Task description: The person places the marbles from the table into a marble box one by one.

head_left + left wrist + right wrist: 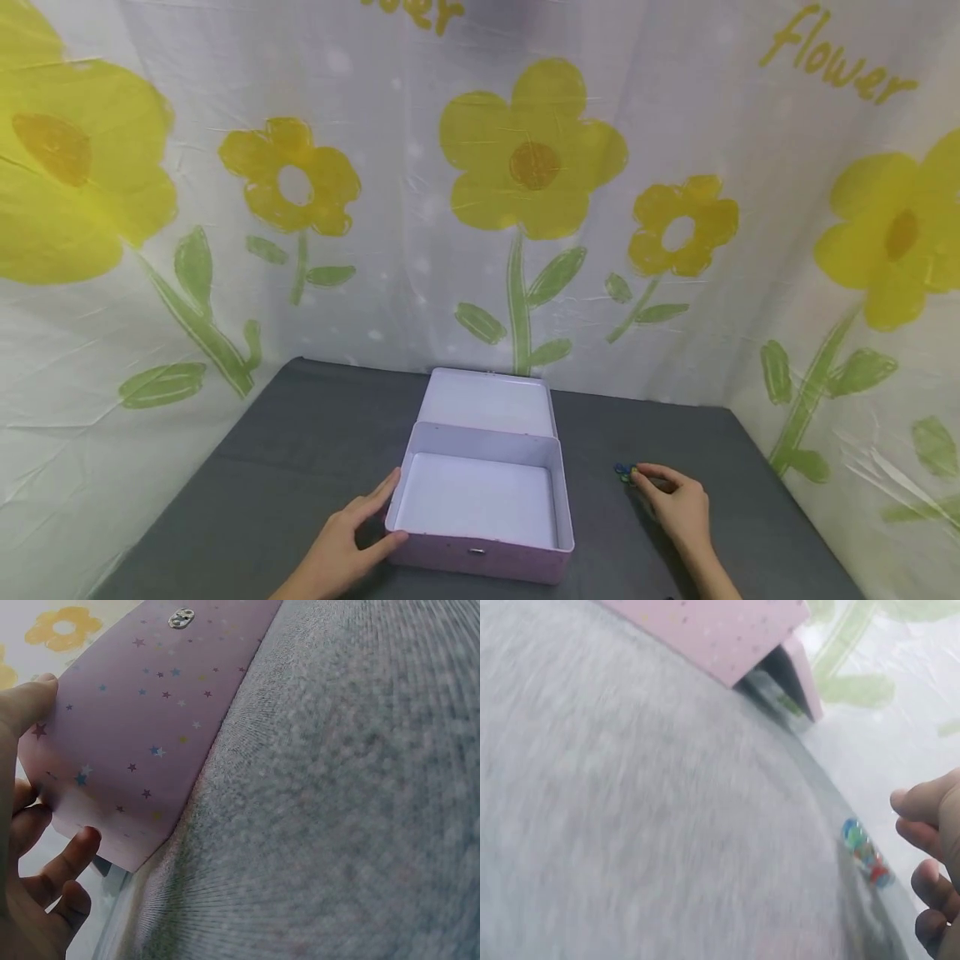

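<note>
A box (474, 500), lilac outside and white inside, stands with its lid (487, 402) folded back behind it. Its inside is bare. My left hand (341, 533) grips the front left corner, thumb on the front wall and fingers along the side. The left wrist view shows small stars on the front wall (161, 712) and a metal clasp (181, 618). To the right of the box, my right hand (678, 504) hovers with bent fingers by a cluster of small shiny blue, green and red pieces (624, 472). In the right wrist view a gap separates the fingertips (904, 801) from these pieces (866, 853).
Dark grey cloth (315, 450) covers the table. Behind it and at both sides hangs a pale curtain (405, 275) printed with yellow flowers. A small dark thing (670, 597) shows at the bottom edge of the head view.
</note>
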The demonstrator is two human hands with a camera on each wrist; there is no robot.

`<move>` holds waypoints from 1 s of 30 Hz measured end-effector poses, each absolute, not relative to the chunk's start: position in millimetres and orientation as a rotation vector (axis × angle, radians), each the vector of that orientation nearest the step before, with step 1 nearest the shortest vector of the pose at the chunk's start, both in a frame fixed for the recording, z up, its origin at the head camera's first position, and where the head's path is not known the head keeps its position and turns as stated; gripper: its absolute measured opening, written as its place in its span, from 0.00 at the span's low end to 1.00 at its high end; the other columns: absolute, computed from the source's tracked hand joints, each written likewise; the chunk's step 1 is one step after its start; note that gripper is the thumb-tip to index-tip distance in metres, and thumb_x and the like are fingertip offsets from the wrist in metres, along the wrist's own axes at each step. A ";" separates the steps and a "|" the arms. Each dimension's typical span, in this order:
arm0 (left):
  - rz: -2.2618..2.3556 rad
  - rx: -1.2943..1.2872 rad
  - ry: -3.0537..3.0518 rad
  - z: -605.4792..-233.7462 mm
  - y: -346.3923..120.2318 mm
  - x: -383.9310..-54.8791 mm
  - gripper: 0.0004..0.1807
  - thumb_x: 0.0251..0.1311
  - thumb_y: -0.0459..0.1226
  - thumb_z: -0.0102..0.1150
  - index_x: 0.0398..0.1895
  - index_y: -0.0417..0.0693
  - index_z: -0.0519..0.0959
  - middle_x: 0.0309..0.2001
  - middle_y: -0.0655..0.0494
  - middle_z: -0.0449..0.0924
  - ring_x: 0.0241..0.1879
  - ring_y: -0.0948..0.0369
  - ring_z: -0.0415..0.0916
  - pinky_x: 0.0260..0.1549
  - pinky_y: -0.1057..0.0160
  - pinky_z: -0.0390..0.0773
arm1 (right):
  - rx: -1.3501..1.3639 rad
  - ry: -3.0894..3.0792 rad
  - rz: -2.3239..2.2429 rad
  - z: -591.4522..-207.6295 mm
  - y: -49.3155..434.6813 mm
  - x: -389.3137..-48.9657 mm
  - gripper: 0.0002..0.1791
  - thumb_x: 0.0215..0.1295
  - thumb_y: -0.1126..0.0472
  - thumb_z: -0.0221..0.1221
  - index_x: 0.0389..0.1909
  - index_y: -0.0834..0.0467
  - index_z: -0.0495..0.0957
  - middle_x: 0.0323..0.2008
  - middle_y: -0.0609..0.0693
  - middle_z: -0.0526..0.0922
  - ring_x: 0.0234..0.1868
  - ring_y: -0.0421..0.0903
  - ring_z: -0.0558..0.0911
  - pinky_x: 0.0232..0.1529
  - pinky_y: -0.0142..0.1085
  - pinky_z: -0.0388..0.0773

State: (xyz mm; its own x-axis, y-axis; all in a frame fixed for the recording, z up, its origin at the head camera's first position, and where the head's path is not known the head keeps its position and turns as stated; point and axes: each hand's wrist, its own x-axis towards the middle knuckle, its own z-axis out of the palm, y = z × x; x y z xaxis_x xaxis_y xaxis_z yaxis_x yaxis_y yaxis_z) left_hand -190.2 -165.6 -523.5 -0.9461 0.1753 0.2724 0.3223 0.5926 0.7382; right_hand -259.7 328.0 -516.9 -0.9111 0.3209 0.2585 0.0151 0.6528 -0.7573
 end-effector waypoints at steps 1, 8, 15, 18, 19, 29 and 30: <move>-1.293 -0.415 -2.652 -523.2 -165.2 -190.1 0.43 0.63 0.57 0.73 0.81 0.64 0.68 0.77 0.61 0.70 0.69 0.47 0.75 0.62 0.37 0.77 | -0.260 -2.495 1.143 -515.3 326.1 -260.6 0.13 0.68 0.54 0.73 0.47 0.58 0.91 0.31 0.50 0.92 0.18 0.40 0.75 0.18 0.33 0.67; -1.338 -0.425 -2.650 -520.8 -163.8 -189.8 0.43 0.64 0.56 0.72 0.81 0.64 0.68 0.77 0.58 0.69 0.70 0.43 0.73 0.63 0.33 0.74 | -0.227 -2.463 1.170 -507.0 310.6 -266.9 0.12 0.66 0.55 0.74 0.45 0.57 0.92 0.25 0.50 0.89 0.16 0.38 0.70 0.16 0.31 0.63; -1.334 -0.416 -2.666 -519.5 -163.8 -190.0 0.43 0.64 0.57 0.72 0.81 0.63 0.68 0.78 0.60 0.68 0.72 0.44 0.72 0.64 0.35 0.74 | -0.204 -2.397 1.214 -503.2 293.5 -275.0 0.09 0.65 0.57 0.75 0.42 0.56 0.93 0.34 0.52 0.92 0.21 0.36 0.76 0.21 0.31 0.68; -1.341 -0.415 -2.673 -518.9 -164.0 -190.1 0.44 0.64 0.57 0.72 0.81 0.62 0.67 0.78 0.61 0.66 0.74 0.45 0.70 0.65 0.35 0.73 | -0.192 -2.380 1.232 -503.0 286.8 -278.3 0.09 0.64 0.57 0.76 0.41 0.56 0.93 0.38 0.53 0.93 0.22 0.36 0.77 0.22 0.31 0.69; -1.343 -0.414 -2.673 -518.9 -164.1 -190.1 0.44 0.64 0.57 0.72 0.81 0.62 0.67 0.78 0.61 0.66 0.74 0.45 0.69 0.66 0.35 0.73 | -0.188 -2.374 1.240 -502.9 284.5 -279.4 0.08 0.64 0.57 0.76 0.41 0.55 0.93 0.38 0.53 0.93 0.23 0.36 0.77 0.22 0.31 0.69; -1.336 -0.429 -2.654 -521.4 -165.1 -190.0 0.43 0.64 0.56 0.72 0.81 0.60 0.68 0.78 0.62 0.66 0.75 0.48 0.68 0.67 0.39 0.73 | -0.086 -2.283 1.355 -496.6 256.9 -284.2 0.07 0.61 0.60 0.77 0.39 0.57 0.93 0.37 0.53 0.93 0.22 0.37 0.77 0.21 0.30 0.68; -1.334 -0.432 -2.652 -521.6 -165.2 -189.8 0.43 0.64 0.56 0.72 0.81 0.60 0.68 0.78 0.62 0.66 0.75 0.48 0.68 0.67 0.40 0.73 | -0.077 -2.278 1.363 -495.9 253.7 -284.5 0.07 0.62 0.60 0.77 0.39 0.57 0.93 0.37 0.52 0.93 0.22 0.37 0.77 0.21 0.30 0.68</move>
State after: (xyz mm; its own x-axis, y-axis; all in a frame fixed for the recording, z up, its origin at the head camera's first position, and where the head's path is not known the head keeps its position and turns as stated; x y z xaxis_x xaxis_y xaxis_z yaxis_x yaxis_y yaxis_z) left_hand -189.8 -165.2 -521.6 -0.9487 0.1908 0.2519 0.3161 0.5653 0.7620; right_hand -284.5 253.7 -495.9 -0.8829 0.2864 0.3721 -0.1925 0.5020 -0.8431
